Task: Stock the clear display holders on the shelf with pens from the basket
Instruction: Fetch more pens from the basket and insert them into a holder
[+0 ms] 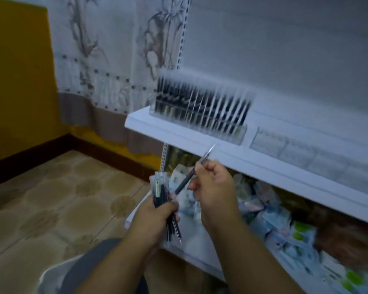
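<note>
My left hand [155, 217] grips a bundle of dark pens [160, 192], caps up and tips pointing down. My right hand [212, 185] pinches a single dark pen [191, 172] that slants up toward the shelf, its clear end near the shelf's front edge. On the white shelf [179, 134] stands a clear display holder [198, 109] filled with rows of dark pens. To its right sits a second clear display holder [306, 153] that looks empty. The basket is not in view.
The lower shelf [191, 240] holds packets of small goods [274, 219] in blue, white and green. A patterned curtain [106, 60] hangs at the left beside a yellow wall [19, 81]. Tiled floor [51, 209] lies at the left. My knee [89, 264] is at the bottom.
</note>
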`<state>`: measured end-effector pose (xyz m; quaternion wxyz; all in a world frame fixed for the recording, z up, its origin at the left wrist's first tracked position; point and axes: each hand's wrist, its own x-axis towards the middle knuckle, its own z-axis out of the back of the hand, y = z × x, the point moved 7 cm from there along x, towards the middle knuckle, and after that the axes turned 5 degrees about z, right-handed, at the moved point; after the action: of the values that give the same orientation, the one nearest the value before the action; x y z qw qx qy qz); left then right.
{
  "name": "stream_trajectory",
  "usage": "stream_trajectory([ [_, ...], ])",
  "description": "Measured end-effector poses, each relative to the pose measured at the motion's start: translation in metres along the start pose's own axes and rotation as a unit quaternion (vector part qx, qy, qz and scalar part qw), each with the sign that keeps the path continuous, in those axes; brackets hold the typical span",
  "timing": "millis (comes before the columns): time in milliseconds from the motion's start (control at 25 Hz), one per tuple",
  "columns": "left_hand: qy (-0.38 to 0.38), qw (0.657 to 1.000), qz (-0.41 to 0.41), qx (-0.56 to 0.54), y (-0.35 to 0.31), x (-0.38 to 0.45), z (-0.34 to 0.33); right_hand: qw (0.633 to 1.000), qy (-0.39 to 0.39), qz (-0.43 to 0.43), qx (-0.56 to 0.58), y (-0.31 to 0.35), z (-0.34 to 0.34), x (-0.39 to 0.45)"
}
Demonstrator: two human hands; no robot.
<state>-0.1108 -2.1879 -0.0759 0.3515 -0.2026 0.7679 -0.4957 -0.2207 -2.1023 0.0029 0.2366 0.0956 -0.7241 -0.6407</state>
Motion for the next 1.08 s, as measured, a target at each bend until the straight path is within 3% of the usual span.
stream_trajectory([
  [320, 0.059, 0.992, -0.071, -0.089, -0.081, 0.032, -0.075, 0.983, -0.082, 0.151, -0.066, 0.096, 0.040, 0.069],
  [560, 0.100, 0.981, -0.028, -0.164, -0.102, 0.041, -0.098, 0.956, -0.159, 0.202, -0.143, 0.112, 0.072, 0.123],
  [880, 0.112, 0.974, -0.003, -0.197, -0.112, 0.063, -0.125, 0.915, -0.047, 0.186, -0.354, 0.097, 0.053, 0.176],
  [1080, 0.103, 0.978, -0.009, -0.182, -0.111, 0.069, -0.116, 0.846, 0.022, 0.165, -0.506, 0.101, 0.025, 0.189],
])
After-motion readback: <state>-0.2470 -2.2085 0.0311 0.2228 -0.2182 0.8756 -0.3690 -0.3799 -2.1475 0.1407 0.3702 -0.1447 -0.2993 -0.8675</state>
